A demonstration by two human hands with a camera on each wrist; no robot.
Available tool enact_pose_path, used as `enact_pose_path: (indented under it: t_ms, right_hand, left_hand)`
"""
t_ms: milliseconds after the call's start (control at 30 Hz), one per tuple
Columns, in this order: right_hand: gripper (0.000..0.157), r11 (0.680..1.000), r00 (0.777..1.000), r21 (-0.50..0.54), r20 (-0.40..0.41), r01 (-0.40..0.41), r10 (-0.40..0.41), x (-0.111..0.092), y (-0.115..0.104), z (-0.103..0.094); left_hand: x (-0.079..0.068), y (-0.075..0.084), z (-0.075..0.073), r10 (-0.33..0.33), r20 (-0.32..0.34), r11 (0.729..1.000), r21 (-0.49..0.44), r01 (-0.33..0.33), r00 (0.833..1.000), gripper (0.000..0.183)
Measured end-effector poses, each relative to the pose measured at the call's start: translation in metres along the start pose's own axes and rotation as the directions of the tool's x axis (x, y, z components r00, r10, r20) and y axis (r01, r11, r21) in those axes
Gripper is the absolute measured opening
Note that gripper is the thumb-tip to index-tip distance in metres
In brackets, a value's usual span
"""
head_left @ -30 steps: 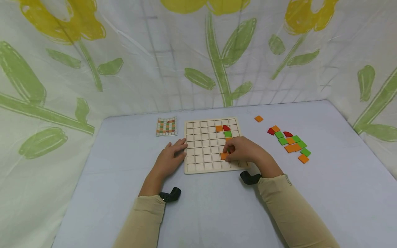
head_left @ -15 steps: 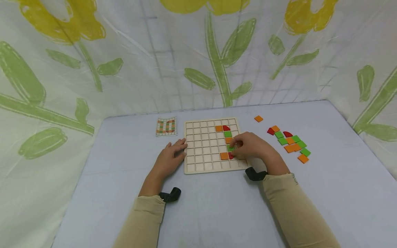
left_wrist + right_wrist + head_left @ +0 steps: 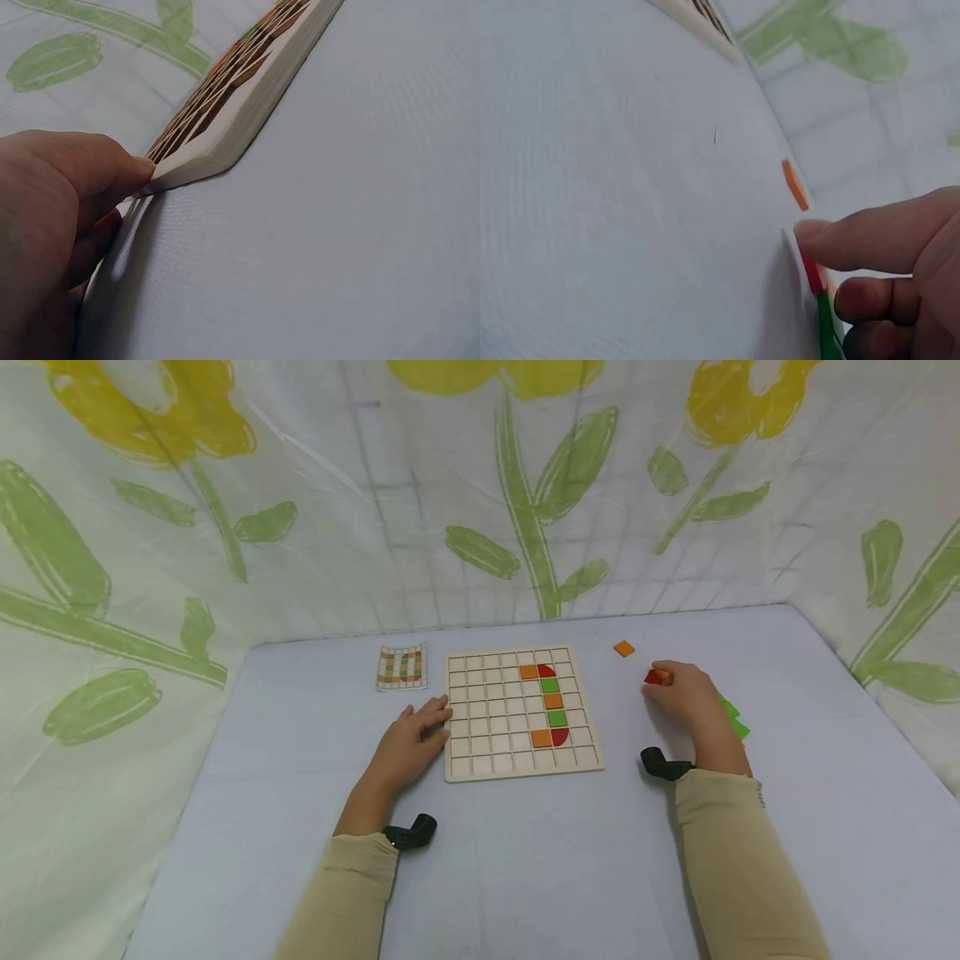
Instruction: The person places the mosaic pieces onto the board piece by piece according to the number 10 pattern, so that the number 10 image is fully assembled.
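Your right hand (image 3: 688, 695) half-hides green tiles (image 3: 741, 729), its pinch on the red tile (image 3: 654, 677) unclear; your relaxed left hand (image 3: 407, 743) touches the board's (image 3: 519, 723) left edge.

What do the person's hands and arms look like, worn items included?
The left hand and right hand are bare, without visible gloves. Beige sleeves cover both forearms; a small dark marking shows at the right cuff. Each wrist bears a black, bent device.

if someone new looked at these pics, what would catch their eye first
Probably the big yellow flowers along the top of the backdrop. Next, the red, orange and green tiles on the right side of the pale gridded board. Then the right hand, its thumb on a red tile beyond the board's right edge.
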State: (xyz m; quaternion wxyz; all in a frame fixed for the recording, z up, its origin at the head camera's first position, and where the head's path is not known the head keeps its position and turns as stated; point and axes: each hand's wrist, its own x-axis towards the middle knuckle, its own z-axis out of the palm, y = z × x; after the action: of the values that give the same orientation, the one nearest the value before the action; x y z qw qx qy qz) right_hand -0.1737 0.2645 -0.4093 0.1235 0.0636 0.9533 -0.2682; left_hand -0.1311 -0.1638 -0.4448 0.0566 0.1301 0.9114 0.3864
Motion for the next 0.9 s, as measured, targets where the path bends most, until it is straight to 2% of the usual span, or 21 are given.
enact_pose_path:
  t_ms: [200,633,733,900]
  right_hand:
    - [0.054,1.000,1.000,-0.009,0.021,-0.001,0.001,0.001,0.007,-0.001]
    - [0.038,0.998,0.997,0.005,-0.048,0.057,-0.057,0.003,0.006,0.008]
    - [0.035,0.998,0.998,0.009,-0.026,0.066,-0.066,0.002,0.001,0.008]
    - [0.031,0.996,0.994,0.023,0.065,0.086,-0.087,0.001,-0.015,0.011]
  left_hand:
    - [0.000,-0.001,0.001,0.006,-0.001,1.000,0.011,-0.006,1.000,0.040]
    - [0.000,0.000,0.000,0.006,0.001,1.000,0.004,-0.006,1.000,0.040]
    - [0.000,-0.001,0.000,0.015,-0.002,1.000,0.008,-0.015,1.000,0.040]
    - [0.000,-0.002,0.001,0.020,-0.004,1.000,0.008,-0.020,1.000,0.040]
